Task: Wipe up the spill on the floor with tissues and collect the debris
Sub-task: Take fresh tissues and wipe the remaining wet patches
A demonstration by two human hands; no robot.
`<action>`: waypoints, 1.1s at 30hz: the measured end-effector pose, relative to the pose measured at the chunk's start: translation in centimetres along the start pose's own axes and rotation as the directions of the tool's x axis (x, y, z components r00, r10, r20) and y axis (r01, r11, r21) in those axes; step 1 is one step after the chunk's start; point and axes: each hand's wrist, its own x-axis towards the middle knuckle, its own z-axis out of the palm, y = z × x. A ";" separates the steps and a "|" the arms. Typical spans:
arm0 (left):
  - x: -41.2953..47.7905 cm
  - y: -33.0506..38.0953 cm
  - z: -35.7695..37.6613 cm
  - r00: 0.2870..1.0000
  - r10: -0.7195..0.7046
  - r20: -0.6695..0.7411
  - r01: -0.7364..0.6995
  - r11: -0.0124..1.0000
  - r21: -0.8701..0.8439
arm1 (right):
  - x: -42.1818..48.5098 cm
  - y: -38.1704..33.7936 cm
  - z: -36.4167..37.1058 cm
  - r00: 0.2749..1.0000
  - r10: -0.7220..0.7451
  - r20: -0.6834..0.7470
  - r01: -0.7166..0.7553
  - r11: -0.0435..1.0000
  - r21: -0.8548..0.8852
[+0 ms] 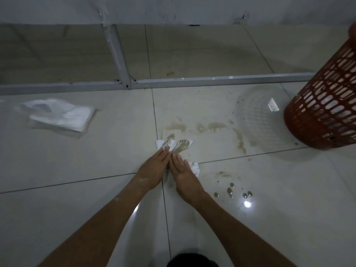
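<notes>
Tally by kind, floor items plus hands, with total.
Hands: 2 (left hand, right hand)
soiled tissue: 1
tissue pack: 1
red basket: 1
white scrap: 1
Total: 6

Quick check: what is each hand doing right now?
Left hand: open, flat fingers pressing the stained white tissue on the pale tiled floor.
Right hand: open, flat, also pressing that tissue.

Bare indoor room, glossy floor tiles, grey metal frame, red wastebasket
</notes>
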 end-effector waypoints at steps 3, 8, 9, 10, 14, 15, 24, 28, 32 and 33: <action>-0.6 -0.1 0.6 0.998 -0.063 -0.024 0.061 0.995 -0.081 | -1.2 -0.9 -0.6 1.000 0.023 0.007 -0.023 0.997 0.072; 0.4 -1.0 -0.9 0.987 -0.055 -0.148 0.059 0.998 0.019 | -2.7 -3.6 -0.3 0.938 0.348 0.000 -0.347 0.936 0.066; 0.8 -1.0 -1.4 0.990 -0.036 -0.134 0.043 0.998 0.049 | -2.6 -3.8 0.1 0.914 0.403 -0.039 -0.402 0.915 0.032; 1.2 -1.0 -1.8 0.996 -0.015 -0.092 0.023 0.996 0.084 | -2.3 -3.9 0.6 0.899 0.436 -0.040 -0.435 0.900 0.019; 2.1 -1.5 -2.0 1.000 0.011 0.026 -0.015 0.990 0.139 | -0.8 -4.0 1.7 0.885 0.465 0.039 -0.466 0.885 0.014; 2.2 -1.6 -1.6 1.000 -0.002 0.015 0.000 0.991 0.130 | -0.2 -3.9 1.4 0.883 0.467 0.042 -0.468 0.884 0.018; 0.4 -1.1 1.0 0.955 -0.248 -0.166 0.203 0.947 -0.248 | 2.9 -3.5 -0.2 0.924 0.382 -0.016 -0.380 0.922 0.076; 0.2 -2.0 -0.1 0.935 -0.252 -0.250 0.153 0.922 -0.357 | 2.9 -4.4 0.3 0.861 0.504 -0.068 -0.482 0.852 0.205; 0.0 -3.1 -1.1 0.933 -0.265 -0.243 0.156 0.907 -0.391 | 4.9 -4.3 0.9 0.865 0.488 -0.117 -0.462 0.866 0.194; 0.0 -3.3 -1.3 0.933 -0.278 -0.228 0.177 0.906 -0.384 | 5.3 -4.2 0.8 0.885 0.450 -0.117 -0.428 0.887 0.171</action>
